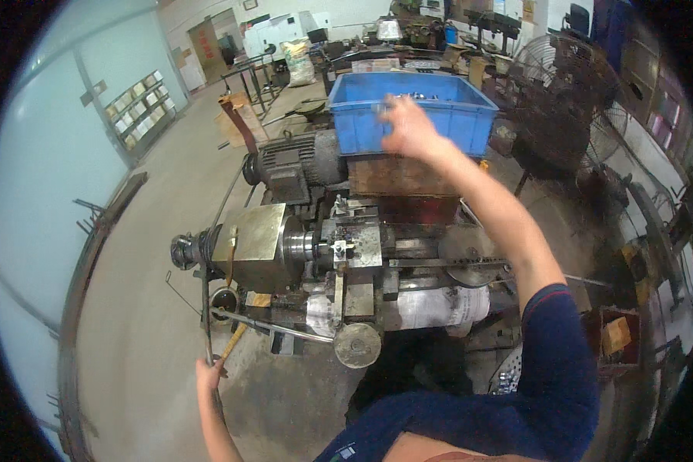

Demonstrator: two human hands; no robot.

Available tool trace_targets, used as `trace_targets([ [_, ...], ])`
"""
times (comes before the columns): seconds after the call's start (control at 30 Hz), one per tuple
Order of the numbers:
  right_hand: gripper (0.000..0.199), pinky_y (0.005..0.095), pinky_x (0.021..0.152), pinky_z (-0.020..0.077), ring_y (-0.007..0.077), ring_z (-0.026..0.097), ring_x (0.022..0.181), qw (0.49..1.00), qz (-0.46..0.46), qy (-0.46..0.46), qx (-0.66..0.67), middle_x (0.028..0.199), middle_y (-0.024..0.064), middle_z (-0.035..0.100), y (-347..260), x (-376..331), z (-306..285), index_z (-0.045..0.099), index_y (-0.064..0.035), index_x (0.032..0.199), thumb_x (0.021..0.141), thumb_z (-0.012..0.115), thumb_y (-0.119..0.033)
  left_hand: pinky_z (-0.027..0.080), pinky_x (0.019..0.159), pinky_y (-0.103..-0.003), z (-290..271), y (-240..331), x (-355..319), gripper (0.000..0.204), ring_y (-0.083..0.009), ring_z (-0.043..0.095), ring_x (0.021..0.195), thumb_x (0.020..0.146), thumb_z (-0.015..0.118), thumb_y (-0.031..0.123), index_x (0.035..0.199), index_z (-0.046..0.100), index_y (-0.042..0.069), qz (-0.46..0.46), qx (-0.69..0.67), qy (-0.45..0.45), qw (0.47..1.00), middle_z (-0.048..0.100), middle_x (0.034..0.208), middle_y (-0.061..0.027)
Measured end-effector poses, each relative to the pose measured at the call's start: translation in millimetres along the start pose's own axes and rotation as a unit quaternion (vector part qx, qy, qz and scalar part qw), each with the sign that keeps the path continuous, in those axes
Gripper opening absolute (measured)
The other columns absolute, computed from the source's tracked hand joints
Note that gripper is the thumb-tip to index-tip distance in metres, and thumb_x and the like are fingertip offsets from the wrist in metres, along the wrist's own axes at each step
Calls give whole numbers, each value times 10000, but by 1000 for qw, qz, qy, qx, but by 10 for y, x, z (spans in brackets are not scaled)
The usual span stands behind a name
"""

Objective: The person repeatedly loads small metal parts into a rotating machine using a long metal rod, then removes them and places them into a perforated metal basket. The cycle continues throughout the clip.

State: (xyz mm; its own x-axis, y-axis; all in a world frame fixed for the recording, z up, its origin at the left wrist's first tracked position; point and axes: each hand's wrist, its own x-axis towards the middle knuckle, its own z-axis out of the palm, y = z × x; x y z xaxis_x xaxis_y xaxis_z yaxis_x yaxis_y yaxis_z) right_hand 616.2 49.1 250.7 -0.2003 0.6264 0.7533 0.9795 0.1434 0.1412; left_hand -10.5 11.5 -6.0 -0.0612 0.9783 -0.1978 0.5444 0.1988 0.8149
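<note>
The right hand reaches far over the lathe to the blue plastic crate, fingers pinching a small metal part above its rim. The crate sits raised behind the headstock and holds small metal parts. The left hand, near left, grips a long lever.

1. Blue plastic crate: rectangular, open-topped, set on a brown block behind the lathe, directly ahead of me. My right hand is at its front rim.
2. White sack: bulging, upright on the floor at far centre-left.
3. Wall rack of papers: pale rectangular sheets in rows on the left wall.
4. Small cardboard box: tan, at my lower right.
</note>
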Motion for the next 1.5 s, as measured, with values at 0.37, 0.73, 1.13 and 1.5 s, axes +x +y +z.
trace_targets([
  [0.37,407,378,901,392,343,485,1050,990,130,-36,-31,1235,193,445,632,-546,-898,641,-43,941,570,588,-201,490,469,-307,49,-8,-90,255,-183,547,499,767,634,176,838,522,-42,34,-136,32,990,536,630,-94],
  [0.73,193,377,559,445,294,567,605,783,530,-325,2,665,210,567,336,-5188,-2018,590,12,670,556,561,-140,458,492,-325,-96,-207,182,304,-170,511,509,787,635,255,911,533,-3,-44,-95,-64,992,514,592,-78],
  [1.13,300,376,780,467,321,583,872,577,736,-343,-87,890,204,604,-302,-6264,-1710,639,-52,774,654,564,-316,452,511,-317,-127,-287,95,376,-165,500,527,763,653,249,977,519,-29,-60,-78,-12,995,514,638,-73],
  [1.5,214,358,612,472,297,587,647,756,429,-476,-130,681,169,596,-230,-6868,-1676,633,-57,651,705,568,-254,484,544,-301,14,111,-161,382,-163,551,596,770,640,237,982,530,-62,-18,-73,0,997,540,677,-73],
])
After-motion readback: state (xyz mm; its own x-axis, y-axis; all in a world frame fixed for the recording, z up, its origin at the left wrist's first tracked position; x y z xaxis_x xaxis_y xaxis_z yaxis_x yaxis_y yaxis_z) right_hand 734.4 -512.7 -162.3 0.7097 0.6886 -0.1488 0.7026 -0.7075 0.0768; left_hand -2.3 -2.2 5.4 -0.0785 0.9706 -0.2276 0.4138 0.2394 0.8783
